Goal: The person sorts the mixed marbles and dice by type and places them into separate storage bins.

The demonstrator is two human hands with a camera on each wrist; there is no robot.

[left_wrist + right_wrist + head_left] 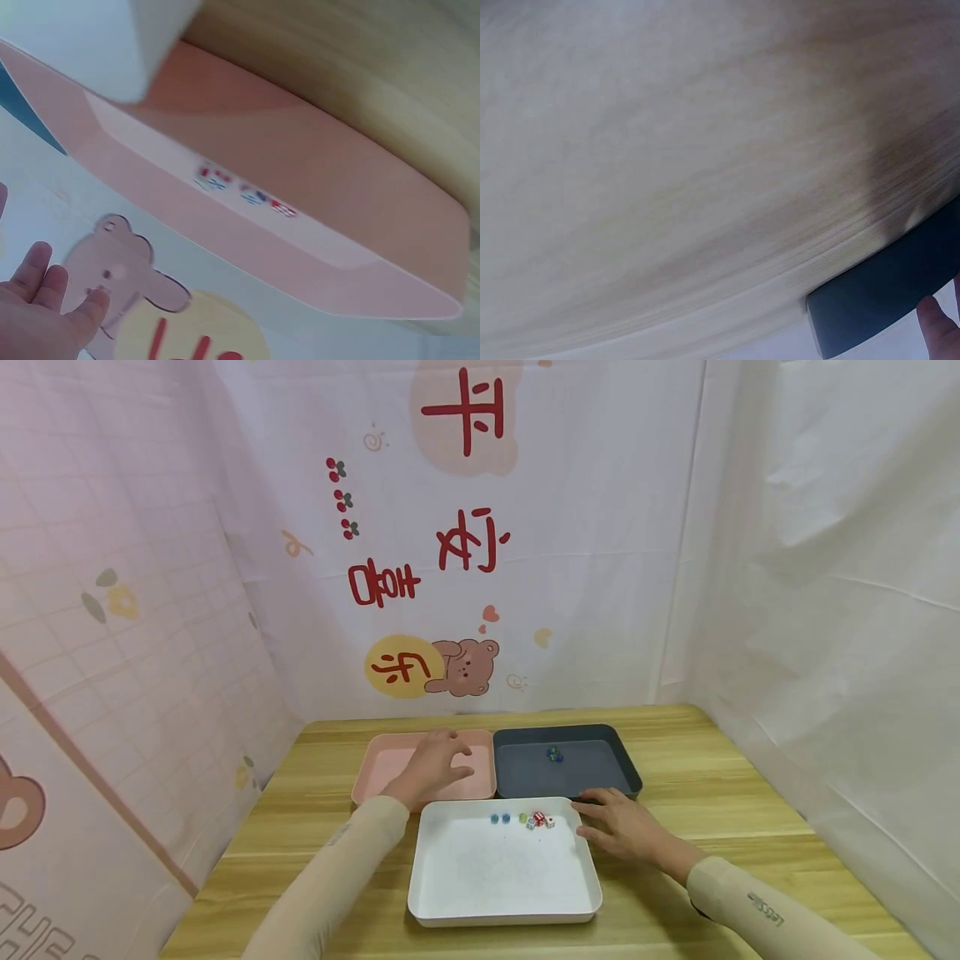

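Observation:
My left hand (437,762) hovers over the pink tray (386,760) with fingers loosely spread, holding nothing that shows. In the left wrist view its fingers (41,300) are relaxed, and several small dice (247,195) lie inside the pink tray (322,225). My right hand (617,823) rests flat on the table beside the far right corner of the white tray (502,877). Small blue, green and red-and-white dice (525,819) sit along that tray's far edge. A dark grey tray (592,768) holds one small multicoloured piece (554,754).
The three trays stand close together on a wooden table (712,777). Fabric backdrops enclose the table at the back and on both sides. In the right wrist view only the table (667,165), the dark tray's corner (885,300) and a fingertip (939,330) appear.

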